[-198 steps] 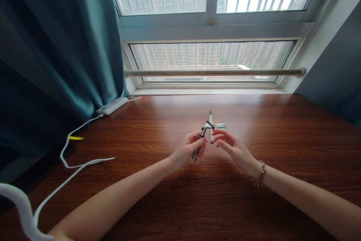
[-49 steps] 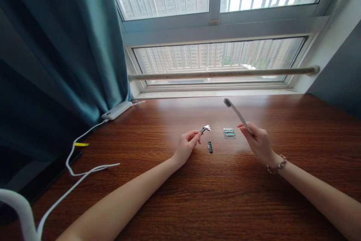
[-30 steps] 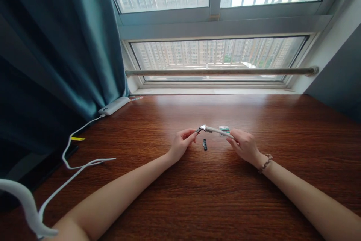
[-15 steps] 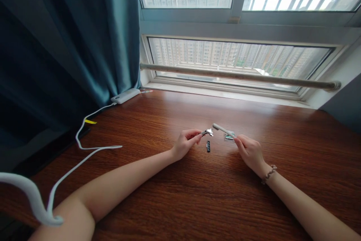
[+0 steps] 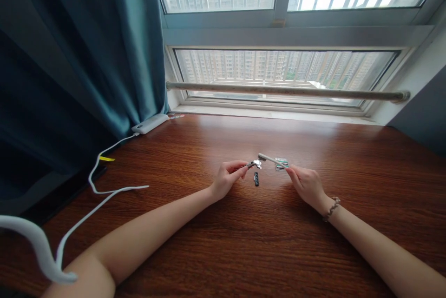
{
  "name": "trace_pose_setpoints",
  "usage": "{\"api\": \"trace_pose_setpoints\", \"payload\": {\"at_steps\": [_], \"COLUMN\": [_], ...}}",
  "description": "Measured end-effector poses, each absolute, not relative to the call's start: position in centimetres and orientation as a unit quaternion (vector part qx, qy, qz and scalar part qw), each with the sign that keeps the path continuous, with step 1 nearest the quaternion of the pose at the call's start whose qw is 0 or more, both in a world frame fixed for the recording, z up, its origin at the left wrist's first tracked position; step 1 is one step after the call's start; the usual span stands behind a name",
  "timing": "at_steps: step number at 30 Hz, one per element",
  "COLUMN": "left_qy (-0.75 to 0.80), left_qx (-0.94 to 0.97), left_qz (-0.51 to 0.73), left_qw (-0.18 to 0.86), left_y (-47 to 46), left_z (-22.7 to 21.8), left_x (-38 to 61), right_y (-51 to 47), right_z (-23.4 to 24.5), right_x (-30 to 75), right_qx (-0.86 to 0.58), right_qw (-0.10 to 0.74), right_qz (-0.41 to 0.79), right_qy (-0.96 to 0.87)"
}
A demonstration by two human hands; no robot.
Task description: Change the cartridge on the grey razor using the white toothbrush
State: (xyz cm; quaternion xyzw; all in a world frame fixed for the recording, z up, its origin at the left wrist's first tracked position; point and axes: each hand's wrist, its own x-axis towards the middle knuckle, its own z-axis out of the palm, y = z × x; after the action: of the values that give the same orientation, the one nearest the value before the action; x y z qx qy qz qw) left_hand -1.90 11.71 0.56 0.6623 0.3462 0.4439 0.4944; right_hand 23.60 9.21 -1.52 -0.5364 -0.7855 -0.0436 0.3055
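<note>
My left hand (image 5: 226, 180) is closed round the dark handle of a razor (image 5: 257, 164), whose shiny metal head points right. Pinched in my right hand (image 5: 308, 186) is a pale toothbrush (image 5: 272, 159), its bristle end reaching left to the razor head. Bristles and metal look close together; whether they touch I cannot tell. Just below the razor head, a small black ribbed piece (image 5: 256, 179) lies on the table. A small clear case (image 5: 281, 161) with green and dark strips inside lies behind the toothbrush, partly covered by it.
The brown wooden table (image 5: 223, 251) runs back to a window with a metal rail (image 5: 289, 89). At left, a white power bank (image 5: 150, 124) with a white cable (image 5: 92, 178) lies by the blue curtain (image 5: 139, 56). A yellow strip (image 5: 107, 159) is near the cable.
The view has shifted slightly. The toothbrush's bristle end has come lower and nearer to the razor head. Both hands keep the same holds.
</note>
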Motion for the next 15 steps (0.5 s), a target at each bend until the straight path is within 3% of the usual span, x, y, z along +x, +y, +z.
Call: {"api": "trace_pose_setpoints", "payload": {"at_steps": [5,9,12,15], "left_qy": [0.337,0.315,0.288,0.26], "left_qx": [0.655,0.611,0.571,0.535], "left_qz": [0.433,0.427,0.412,0.389], "left_qw": [0.52,0.588,0.65,0.703], "left_y": [11.4,11.2,10.8,10.3], "left_z": [0.7,0.4,0.2,0.0], "left_x": [-1.7,-1.2,-0.7,-0.4], "right_y": [8.8,8.5,8.5,8.5], "right_z": [-1.5,-1.5,-1.6,-1.6], "right_x": [23.4,23.0,22.9,22.8], "right_qx": [-0.548,-0.526,-0.587,-0.599], "right_qw": [0.318,0.312,0.295,0.345], "right_qz": [-0.056,-0.07,-0.105,-0.068], "right_qy": [-0.772,-0.788,-0.747,-0.72]}}
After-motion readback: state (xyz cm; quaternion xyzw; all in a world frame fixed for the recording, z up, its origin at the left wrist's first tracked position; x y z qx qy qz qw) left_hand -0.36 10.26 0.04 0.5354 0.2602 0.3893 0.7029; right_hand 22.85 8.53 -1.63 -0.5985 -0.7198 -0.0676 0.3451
